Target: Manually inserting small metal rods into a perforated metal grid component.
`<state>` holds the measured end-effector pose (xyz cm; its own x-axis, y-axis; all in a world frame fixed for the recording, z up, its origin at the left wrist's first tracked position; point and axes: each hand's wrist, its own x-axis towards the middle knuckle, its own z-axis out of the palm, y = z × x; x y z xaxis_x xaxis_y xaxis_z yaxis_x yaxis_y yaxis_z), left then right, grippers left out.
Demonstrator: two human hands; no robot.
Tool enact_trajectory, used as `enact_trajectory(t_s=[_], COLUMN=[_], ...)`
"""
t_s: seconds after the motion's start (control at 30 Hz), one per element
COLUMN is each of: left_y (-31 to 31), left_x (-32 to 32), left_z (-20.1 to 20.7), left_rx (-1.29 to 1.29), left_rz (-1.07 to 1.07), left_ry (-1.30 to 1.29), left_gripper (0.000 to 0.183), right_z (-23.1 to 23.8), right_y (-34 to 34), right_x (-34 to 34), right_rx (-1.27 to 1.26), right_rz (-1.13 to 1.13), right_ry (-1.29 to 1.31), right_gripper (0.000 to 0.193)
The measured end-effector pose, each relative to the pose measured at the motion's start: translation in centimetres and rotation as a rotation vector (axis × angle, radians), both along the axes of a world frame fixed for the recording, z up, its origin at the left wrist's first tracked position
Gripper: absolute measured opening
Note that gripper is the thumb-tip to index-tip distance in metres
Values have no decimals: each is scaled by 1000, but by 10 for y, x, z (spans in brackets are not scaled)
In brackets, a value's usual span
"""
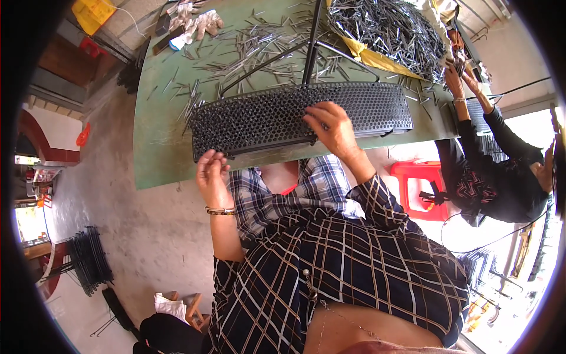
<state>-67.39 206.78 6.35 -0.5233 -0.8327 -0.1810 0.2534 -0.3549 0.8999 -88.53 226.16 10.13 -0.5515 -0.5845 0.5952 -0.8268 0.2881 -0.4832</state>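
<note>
A long black panel (259, 121), full of small round holes, stands along the near edge of the green table, joined to a black rod frame (309, 59) behind it. The panel's left part looks denser and darker than its right. My right hand (335, 131) is at the panel's middle, thumb and fingertips bent together against the holes; anything between them is too small to make out. Just under the lower left corner, my left hand (212, 176) has its fingers curled closely, and what they may hold is hidden. Many thin dark strips (253, 50) lie scattered behind the panel.
A large heap of strips (389, 32) on yellow sheeting fills the table's far right. Work gloves (203, 25) lie at the far left. A co-worker's hands (458, 79) reach onto the right end. A red stool (418, 183) stands on the floor; black rod frames (88, 259) stand at left.
</note>
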Motion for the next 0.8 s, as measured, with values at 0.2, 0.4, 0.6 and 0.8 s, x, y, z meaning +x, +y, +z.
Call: enact_trajectory(t_s=[0.2, 0.4, 0.6, 0.8], left_y=[-46, -70, -70, -72], left_x=[-1, -13, -10, -12], left_z=[-26, -60, -61, -65], left_rx=[-593, -654, -621, -646], left_rz=[361, 289, 309, 300], left_ry=[-325, -564, -565, -646], left_gripper=[26, 41, 41, 40], right_z=[-3, -50, -53, -58], right_y=[83, 188, 188, 199], right_x=[-58, -130, -125, -131], right_rx=[-117, 43, -199, -184], right_rz=[-517, -854, -749, -798], right_ry=[59, 126, -671, -628], right_gripper=[22, 36, 50, 47])
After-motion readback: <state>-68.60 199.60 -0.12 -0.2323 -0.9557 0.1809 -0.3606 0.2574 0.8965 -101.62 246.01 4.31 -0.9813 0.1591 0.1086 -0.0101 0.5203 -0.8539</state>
